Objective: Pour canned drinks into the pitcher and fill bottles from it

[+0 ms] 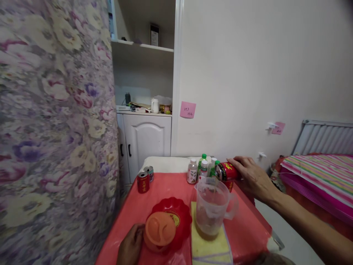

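Note:
My right hand (249,175) is wrapped round a red can (226,172), which is tipped on its side with its top toward the left, over the rim of a clear plastic jug (211,209). A little brownish liquid shows at the jug's bottom. The jug stands on a yellow cloth (211,248). My left hand (131,244) rests at the left side of an orange divided bowl (160,229); whether its fingers grip the bowl is hard to tell. Beneath the orange bowl lies a red scalloped plate (184,224).
A red can (143,183) and a grey-green can (149,173) stand at the table's back left. Several bottles (192,171) with white or green caps are behind the jug. Another red can (230,186) is partly hidden there. A floral curtain (55,129) hangs at the left.

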Demonstrator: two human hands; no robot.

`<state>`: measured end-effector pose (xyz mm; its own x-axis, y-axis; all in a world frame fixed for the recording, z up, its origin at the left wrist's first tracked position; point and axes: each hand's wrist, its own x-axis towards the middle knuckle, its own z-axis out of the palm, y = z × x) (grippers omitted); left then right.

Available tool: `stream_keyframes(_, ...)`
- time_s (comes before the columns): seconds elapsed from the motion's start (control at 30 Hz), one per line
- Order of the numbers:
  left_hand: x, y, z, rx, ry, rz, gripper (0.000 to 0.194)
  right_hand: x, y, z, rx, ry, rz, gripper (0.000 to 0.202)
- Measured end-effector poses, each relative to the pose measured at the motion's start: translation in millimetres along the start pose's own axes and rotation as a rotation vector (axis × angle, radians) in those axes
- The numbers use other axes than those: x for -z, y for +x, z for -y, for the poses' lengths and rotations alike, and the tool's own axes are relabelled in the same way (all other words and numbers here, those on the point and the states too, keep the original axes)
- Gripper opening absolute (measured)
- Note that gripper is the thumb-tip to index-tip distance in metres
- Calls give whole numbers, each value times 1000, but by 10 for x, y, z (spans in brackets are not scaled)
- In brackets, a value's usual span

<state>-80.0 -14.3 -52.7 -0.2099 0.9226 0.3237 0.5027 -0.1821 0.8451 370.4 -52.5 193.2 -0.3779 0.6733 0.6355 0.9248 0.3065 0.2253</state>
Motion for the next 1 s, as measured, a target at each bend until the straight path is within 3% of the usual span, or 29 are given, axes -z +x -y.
stream_keyframes(1.0, -40, 23, 170, -29, 41, 21, 29, -14, 34, -37, 56, -75, -27, 50)
